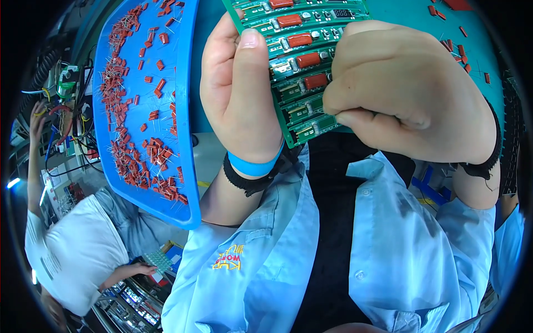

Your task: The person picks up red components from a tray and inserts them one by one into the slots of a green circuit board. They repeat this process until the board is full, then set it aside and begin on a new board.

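My left hand (244, 97) grips the left edge of a green circuit board panel (290, 95), its thumb lying on top near the upper left corner. The panel is tilted and made of several narrow strips side by side. Most strips carry a red block-shaped capacitor (300, 40); the two nearest strips show none in the part I can see. Over the panel's right side my right hand (411, 91) is closed, with curled fingers and the thumb pressed in beside the nearer strips. Whatever its fingertips pinch is hidden behind the hand.
A blue tray (191, 139) holding many loose red capacitors (125, 158) with wire leads stands at left. More capacitors (462, 51) lie on the green mat (388, 10) at far right. Another person (83, 244) is at lower left, near cables and equipment, one hand by a green board (159, 260).
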### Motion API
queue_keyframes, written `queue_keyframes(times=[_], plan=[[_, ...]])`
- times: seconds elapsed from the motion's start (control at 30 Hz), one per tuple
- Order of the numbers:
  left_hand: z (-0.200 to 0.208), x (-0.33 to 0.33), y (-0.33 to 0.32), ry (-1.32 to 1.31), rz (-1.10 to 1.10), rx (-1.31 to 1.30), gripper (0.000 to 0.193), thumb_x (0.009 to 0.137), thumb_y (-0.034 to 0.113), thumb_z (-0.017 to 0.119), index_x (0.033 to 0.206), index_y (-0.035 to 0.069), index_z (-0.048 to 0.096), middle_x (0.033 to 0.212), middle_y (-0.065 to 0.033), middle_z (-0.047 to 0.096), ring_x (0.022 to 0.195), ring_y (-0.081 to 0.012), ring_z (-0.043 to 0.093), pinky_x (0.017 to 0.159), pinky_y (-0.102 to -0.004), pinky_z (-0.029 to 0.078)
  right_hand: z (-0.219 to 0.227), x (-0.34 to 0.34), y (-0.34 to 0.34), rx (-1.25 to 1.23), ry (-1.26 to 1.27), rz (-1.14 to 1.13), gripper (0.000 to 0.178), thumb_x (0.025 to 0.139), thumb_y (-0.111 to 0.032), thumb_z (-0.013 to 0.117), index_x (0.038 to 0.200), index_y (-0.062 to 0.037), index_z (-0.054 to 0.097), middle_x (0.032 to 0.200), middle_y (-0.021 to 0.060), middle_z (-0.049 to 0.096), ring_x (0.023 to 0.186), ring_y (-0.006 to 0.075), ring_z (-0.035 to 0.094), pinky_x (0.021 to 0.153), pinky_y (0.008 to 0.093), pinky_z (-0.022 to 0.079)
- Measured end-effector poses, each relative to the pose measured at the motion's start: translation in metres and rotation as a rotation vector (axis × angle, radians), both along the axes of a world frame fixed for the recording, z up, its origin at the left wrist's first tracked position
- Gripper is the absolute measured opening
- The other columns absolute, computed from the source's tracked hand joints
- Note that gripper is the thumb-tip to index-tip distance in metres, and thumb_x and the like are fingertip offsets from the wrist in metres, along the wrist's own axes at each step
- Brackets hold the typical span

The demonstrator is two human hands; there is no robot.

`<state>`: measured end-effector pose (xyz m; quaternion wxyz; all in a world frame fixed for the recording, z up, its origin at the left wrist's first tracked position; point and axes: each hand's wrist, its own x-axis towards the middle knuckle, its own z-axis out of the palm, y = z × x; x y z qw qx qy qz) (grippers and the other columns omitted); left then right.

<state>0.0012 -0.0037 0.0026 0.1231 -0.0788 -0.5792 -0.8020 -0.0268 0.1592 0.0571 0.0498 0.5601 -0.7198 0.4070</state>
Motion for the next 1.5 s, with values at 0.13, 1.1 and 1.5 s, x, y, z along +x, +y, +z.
queue_keyframes(times=[0.13,1.1,1.5], plan=[[0.0,-0.001,-0.001,0.01,-0.025,-0.006,0.035,0.094,0.019,0.04,0.117,-0.006,0.046,0.099,-0.0156,0.062,0.081,-0.0174,0.064,0.072,-0.0275,0.051,0.001,0.002,0.001,0.028,0.027,-0.011,0.011,0.062,-0.002,0.065,0.07,-0.0029,0.058,0.066,0.0075,0.053,0.063,0.025,0.052,0.058,0.034,0.042],[-0.003,0.001,0.002,0.041,0.031,0.014,0.037,0.092,0.017,0.042,0.12,-0.007,0.044,0.102,-0.0167,0.061,0.084,-0.0185,0.064,0.075,-0.0285,0.052,0.009,0.011,-0.002,0.261,0.066,-0.173,0.015,0.06,-0.006,0.071,0.071,-0.0025,0.062,0.064,0.0052,0.049,0.061,0.0229,0.049,0.052,0.0327,0.039],[0.004,0.001,0.003,-0.006,0.015,-0.023,0.038,0.093,0.018,0.041,0.121,-0.007,0.043,0.103,-0.0176,0.061,0.085,-0.0199,0.064,0.075,-0.0291,0.053,0.013,0.004,0.005,0.258,-0.12,-0.021,0.017,0.062,-0.006,0.07,0.077,-0.0008,0.065,0.063,0.0058,0.05,0.058,0.0231,0.048,0.051,0.0338,0.038]])
